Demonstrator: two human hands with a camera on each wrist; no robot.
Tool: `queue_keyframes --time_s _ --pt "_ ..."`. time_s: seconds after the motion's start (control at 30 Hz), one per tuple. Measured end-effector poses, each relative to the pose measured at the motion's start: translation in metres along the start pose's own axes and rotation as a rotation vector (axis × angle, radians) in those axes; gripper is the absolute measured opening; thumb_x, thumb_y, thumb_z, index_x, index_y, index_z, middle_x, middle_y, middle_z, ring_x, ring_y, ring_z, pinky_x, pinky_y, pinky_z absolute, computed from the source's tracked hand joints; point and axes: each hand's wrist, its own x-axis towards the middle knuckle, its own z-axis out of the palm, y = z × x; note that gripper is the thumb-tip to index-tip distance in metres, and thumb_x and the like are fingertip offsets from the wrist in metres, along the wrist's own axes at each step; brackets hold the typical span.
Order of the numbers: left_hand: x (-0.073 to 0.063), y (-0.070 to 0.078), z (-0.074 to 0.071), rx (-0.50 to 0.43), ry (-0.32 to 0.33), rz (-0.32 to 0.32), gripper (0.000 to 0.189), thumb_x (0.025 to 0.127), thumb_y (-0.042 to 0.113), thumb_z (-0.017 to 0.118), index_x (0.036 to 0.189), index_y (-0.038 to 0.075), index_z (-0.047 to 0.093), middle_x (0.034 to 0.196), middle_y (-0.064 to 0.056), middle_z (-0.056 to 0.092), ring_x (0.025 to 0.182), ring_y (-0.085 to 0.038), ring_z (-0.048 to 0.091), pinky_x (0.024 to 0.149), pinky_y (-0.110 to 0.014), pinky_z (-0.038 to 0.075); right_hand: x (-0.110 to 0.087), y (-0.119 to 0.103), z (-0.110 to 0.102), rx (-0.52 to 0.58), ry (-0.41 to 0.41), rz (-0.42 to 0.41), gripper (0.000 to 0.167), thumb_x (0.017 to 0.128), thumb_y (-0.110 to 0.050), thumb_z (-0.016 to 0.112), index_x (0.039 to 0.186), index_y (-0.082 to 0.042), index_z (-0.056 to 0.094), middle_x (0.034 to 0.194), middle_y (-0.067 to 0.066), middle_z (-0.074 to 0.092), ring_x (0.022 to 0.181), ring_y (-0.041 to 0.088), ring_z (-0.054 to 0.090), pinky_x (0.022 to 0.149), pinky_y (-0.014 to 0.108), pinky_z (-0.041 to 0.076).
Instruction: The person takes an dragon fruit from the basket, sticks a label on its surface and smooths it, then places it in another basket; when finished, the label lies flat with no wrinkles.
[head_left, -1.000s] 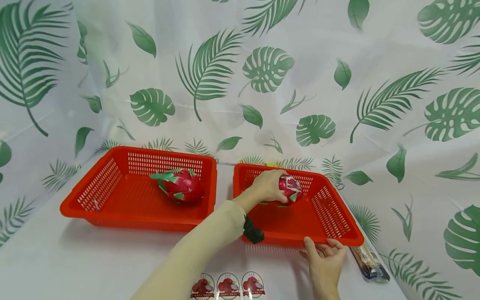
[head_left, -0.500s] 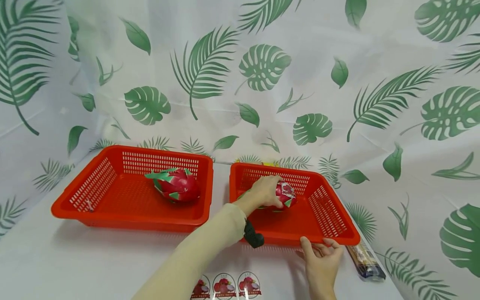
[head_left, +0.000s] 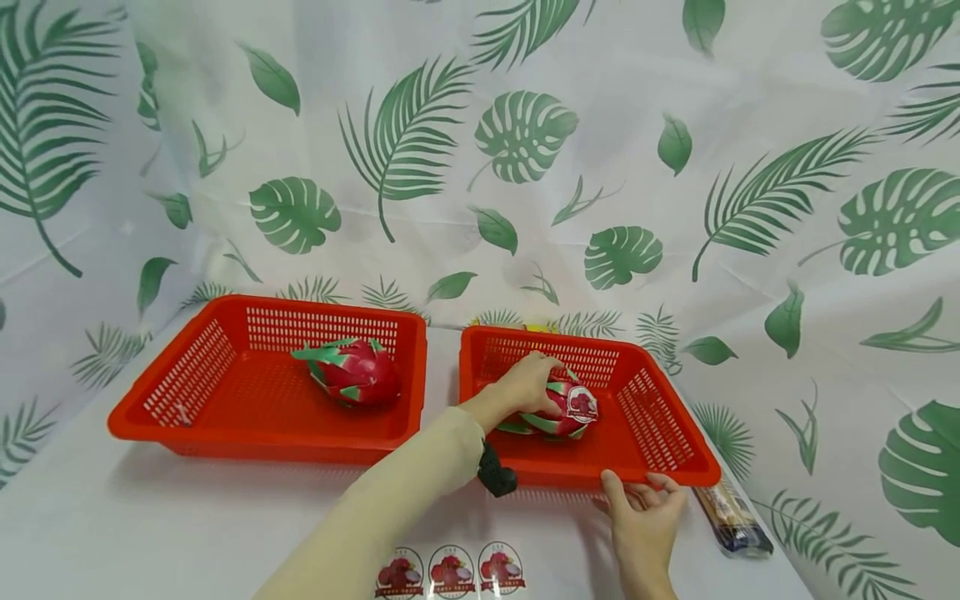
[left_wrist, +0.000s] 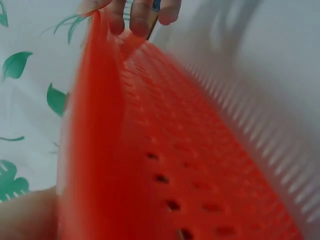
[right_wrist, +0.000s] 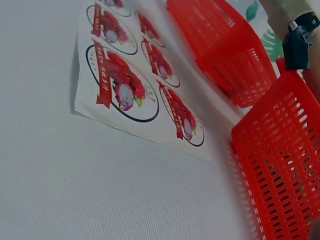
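My left hand (head_left: 528, 383) reaches into the right red basket (head_left: 600, 454) and grips a dragon fruit (head_left: 564, 410) from its left side, thumb in front. A round sticker (head_left: 582, 405) with a fruit picture is on the fruit's right end. Thumb on top and fingers beneath, my right hand (head_left: 643, 525) pinches that basket's front rim. In the left wrist view the right hand's fingertips (left_wrist: 139, 22) show at the far end of the rim. A second dragon fruit (head_left: 360, 372) lies in the left red basket (head_left: 262, 446).
A sheet of round dragon fruit stickers (head_left: 452, 573) lies on the white table (head_left: 187, 533) in front; the right wrist view shows several stickers on it. A long packet (head_left: 733, 521) lies beside the right basket. Leaf-patterned cloth (head_left: 442, 150) stands behind.
The held dragon fruit has come lower and slightly nearer, and turned so that its sticker faces forward. My right hand stays on the rim. The head view has shifted slightly.
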Motion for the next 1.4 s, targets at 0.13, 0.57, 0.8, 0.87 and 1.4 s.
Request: queue_keyframes --time_s 0.13,0.57,0.8,0.87,1.4 --pt "-0.001 -0.003 -0.004 -0.038 0.029 0.022 0.074 0.073 0.032 0.081 0.138 0.019 0.047 0.132 -0.002 0.046 0.112 -0.015 0.046 0.097 -0.031 0.042 -0.006 -0.01 0.004 -0.056 0.013 0.027 0.069 0.075 -0.017 0.081 0.119 -0.014 0.027 0.097 0.015 0.054 0.075 0.014 0.063 0.058 0.029 0.055" --pt "-0.033 0.009 -0.032 -0.191 0.074 0.194 0.06 0.08 0.026 0.076 0.134 0.017 0.053 0.126 0.001 0.058 0.115 -0.015 0.052 0.092 -0.028 0.045 -0.002 -0.003 -0.003 -0.033 0.005 0.041 0.072 0.073 -0.019 0.083 0.118 -0.015 0.027 0.093 0.012 0.056 0.073 0.014 0.065 0.058 0.031 0.055" --pt "-0.052 0.002 -0.055 -0.275 0.108 0.225 0.055 0.079 0.027 0.077 0.129 0.016 0.056 0.121 0.002 0.06 0.11 -0.012 0.053 0.088 -0.025 0.047 -0.004 -0.003 -0.002 -0.001 -0.012 0.029 0.07 0.075 -0.014 0.081 0.118 -0.013 0.026 0.092 0.011 0.056 0.071 0.015 0.066 0.056 0.034 0.055" --pt "-0.056 -0.002 -0.062 -0.284 0.12 0.254 0.054 0.08 0.027 0.076 0.128 0.015 0.057 0.121 0.002 0.06 0.11 -0.011 0.054 0.089 -0.025 0.046 -0.002 0.001 -0.001 -0.02 0.006 0.037 0.071 0.074 -0.017 0.082 0.117 -0.015 0.027 0.093 0.012 0.056 0.071 0.015 0.066 0.056 0.034 0.055" --pt "-0.092 -0.051 -0.11 -0.384 0.229 0.297 0.05 0.083 0.024 0.073 0.13 0.015 0.055 0.123 0.001 0.061 0.11 -0.012 0.056 0.089 -0.035 0.048 -0.003 -0.007 0.003 -0.074 0.005 0.041 0.068 0.075 -0.019 0.081 0.115 -0.018 0.026 0.094 0.011 0.055 0.071 0.013 0.065 0.056 0.034 0.055"
